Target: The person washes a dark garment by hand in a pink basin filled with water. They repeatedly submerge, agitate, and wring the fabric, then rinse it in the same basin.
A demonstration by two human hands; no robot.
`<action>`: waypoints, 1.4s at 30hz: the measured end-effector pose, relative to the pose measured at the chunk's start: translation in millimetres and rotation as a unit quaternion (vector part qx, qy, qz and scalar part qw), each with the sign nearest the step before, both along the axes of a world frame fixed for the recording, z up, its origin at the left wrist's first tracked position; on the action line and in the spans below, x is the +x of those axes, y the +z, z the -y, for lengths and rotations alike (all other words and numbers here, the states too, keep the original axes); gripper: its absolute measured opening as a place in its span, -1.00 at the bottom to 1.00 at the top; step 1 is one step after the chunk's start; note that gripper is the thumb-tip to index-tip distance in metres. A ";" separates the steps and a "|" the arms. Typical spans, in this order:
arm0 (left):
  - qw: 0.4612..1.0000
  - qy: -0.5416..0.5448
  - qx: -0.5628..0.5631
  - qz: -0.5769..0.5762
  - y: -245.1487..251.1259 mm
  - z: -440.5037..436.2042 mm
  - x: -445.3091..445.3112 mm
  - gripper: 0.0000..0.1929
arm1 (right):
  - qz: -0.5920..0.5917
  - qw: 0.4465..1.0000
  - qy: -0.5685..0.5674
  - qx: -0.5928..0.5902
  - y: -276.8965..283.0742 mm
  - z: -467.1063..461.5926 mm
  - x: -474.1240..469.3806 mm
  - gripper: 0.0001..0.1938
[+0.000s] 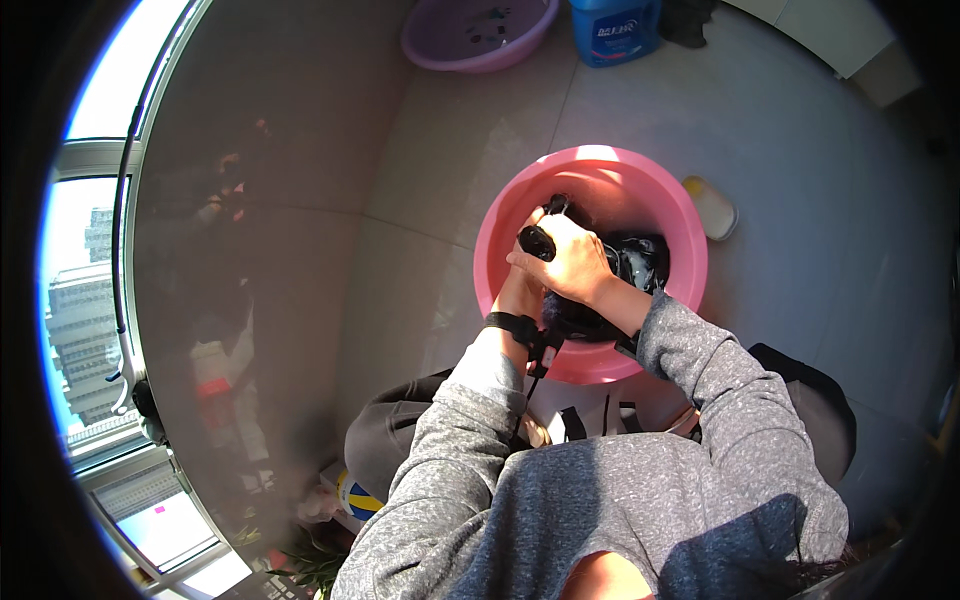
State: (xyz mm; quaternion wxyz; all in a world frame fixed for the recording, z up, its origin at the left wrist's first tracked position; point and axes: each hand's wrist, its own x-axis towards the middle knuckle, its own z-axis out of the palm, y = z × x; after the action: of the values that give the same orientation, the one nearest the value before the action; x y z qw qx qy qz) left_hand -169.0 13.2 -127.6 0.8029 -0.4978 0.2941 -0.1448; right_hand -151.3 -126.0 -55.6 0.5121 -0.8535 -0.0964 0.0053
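Observation:
A pink plastic basin [691, 247] stands on the tiled floor before me, with wet black cloth [585, 319] lying in it. Whitish suds or water glisten on the cloth at the basin's right side. Over the basin's left part, my right hand [574, 255] is closed around a bunched piece of black cloth [538, 243]. Beneath and to the left of it, my left hand [525, 259] holds the same bunch, its fingers largely hidden by the right one. Some dark cloth also shows above the knuckles. Both wrists wear black straps.
A soap box or small container [712, 210] lies right of the basin. Farther off are a purple basin [480, 64], a blue detergent bottle [616, 34] and a dark cloth [686, 21]. A wall [247, 225] with windows rises at left; a ball [356, 496] and plant [319, 559] sit lower left.

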 end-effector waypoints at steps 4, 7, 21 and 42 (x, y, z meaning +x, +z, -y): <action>0.846 -0.129 0.378 0.353 -28.4 21.3 34.0 -0.59 | 0.090 0.993 -0.065 0.031 -35.1 0.7 8.3 -0.67; 0.585 -0.300 0.746 0.108 -25.0 45.2 37.2 -0.63 | 0.162 0.983 0.000 -0.086 -60.5 14.3 17.4 -0.83; -0.043 -0.454 0.880 0.132 -31.3 16.9 28.1 -0.24 | -0.166 0.912 0.131 -0.351 -116.7 63.4 39.0 -0.59; 0.583 -0.202 0.714 0.331 4.3 -2.6 -4.0 -0.50 | 0.012 0.999 0.041 0.023 7.9 -8.3 -7.1 -0.65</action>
State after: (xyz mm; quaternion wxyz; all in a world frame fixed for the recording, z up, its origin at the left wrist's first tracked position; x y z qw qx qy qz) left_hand -173.0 15.9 -123.3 0.8918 0.3902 0.1096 -0.2010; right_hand -158.4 -117.7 -47.7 0.5300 -0.8367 -0.1375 0.0140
